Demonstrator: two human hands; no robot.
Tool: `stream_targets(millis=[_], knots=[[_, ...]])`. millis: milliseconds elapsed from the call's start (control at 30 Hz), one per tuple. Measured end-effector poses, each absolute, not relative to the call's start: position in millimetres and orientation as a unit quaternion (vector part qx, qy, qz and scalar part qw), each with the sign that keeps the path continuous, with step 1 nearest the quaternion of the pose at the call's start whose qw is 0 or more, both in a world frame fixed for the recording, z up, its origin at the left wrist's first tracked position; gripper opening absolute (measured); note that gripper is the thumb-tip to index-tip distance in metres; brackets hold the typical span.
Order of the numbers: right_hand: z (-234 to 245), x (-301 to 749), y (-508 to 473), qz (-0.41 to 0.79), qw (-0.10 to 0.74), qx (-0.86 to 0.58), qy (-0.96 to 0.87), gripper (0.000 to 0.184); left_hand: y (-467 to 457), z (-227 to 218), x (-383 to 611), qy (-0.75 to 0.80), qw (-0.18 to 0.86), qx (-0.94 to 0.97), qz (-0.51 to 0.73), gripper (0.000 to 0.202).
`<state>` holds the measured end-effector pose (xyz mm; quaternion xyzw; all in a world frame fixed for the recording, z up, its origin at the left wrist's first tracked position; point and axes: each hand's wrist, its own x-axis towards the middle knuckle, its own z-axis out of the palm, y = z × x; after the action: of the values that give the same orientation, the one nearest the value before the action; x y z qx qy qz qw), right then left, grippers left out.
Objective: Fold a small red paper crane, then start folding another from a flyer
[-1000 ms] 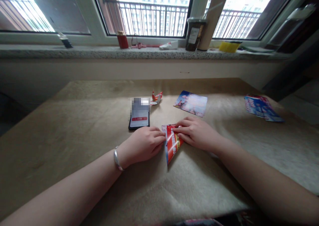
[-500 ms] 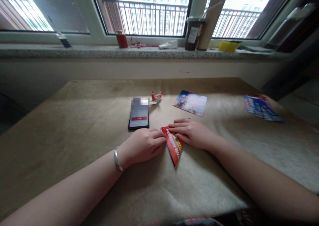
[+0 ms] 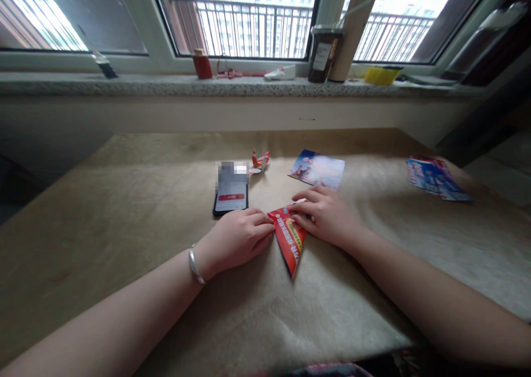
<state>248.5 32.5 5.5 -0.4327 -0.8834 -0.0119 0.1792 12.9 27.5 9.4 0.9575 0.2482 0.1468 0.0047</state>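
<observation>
A red sheet of paper [image 3: 289, 238], printed with white characters and a yellow band, lies folded into a narrow triangle with its point towards me. At its left edge, my left hand [image 3: 243, 236] is closed, fingertips pinching or pressing the paper against the table. My right hand [image 3: 326, 213] grips the upper right part with bent fingers, and a bit of white shows beneath them. The fingers cover part of the top fold. Just beyond my left hand lies a phone [image 3: 231, 204] with its screen lit. A small folded red-and-white paper figure [image 3: 261, 160] stands behind the phone.
A blue-and-pink printed sheet [image 3: 319, 169] lies beyond my right hand. Several similar sheets [image 3: 437, 180] are fanned out at the table's right side. On the windowsill [image 3: 249, 88] stand a red container [image 3: 202, 65], a dark lidded jar [image 3: 323, 56] and a yellow item [image 3: 380, 75].
My right hand has shifted slightly, its fingers now more bent at the top right of the red paper. More of the print shows, and the top edge looks wider. My left hand barely moved.
</observation>
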Motion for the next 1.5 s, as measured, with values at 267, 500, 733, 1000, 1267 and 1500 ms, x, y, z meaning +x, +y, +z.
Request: stream_targets(millis=[267,500,733,1000,1267,1500], knots=[[8.5,246.0,28.1,0.054,0.142,-0.448,-0.881,0.036,27.2,11.4,11.8,0.239,-0.006,0.964,0.116,0.025],[9.6,261.6,32.5,0.121,0.101,-0.385,-0.910,0.058,28.0,12.4,8.6,0.227,-0.019,0.968,0.109,0.026],[-1.6,259.9,37.3,0.122,0.136,-0.373,-0.910,0.057,29.9,9.2,8.0,0.259,-0.026,0.957,0.128,0.026],[-3.5,266.6,46.7,0.142,0.165,-0.358,-0.908,0.039,25.3,10.0,13.3,0.247,-0.015,0.960,0.129,0.025],[5.8,257.0,40.5,0.130,0.189,-0.371,-0.900,0.019,21.5,11.2,15.2,0.245,-0.026,0.960,0.136,0.024],[-2.3,252.0,38.0,0.114,0.170,-0.413,-0.888,0.039,18.6,11.3,17.1,0.269,-0.035,0.954,0.124,0.027]])
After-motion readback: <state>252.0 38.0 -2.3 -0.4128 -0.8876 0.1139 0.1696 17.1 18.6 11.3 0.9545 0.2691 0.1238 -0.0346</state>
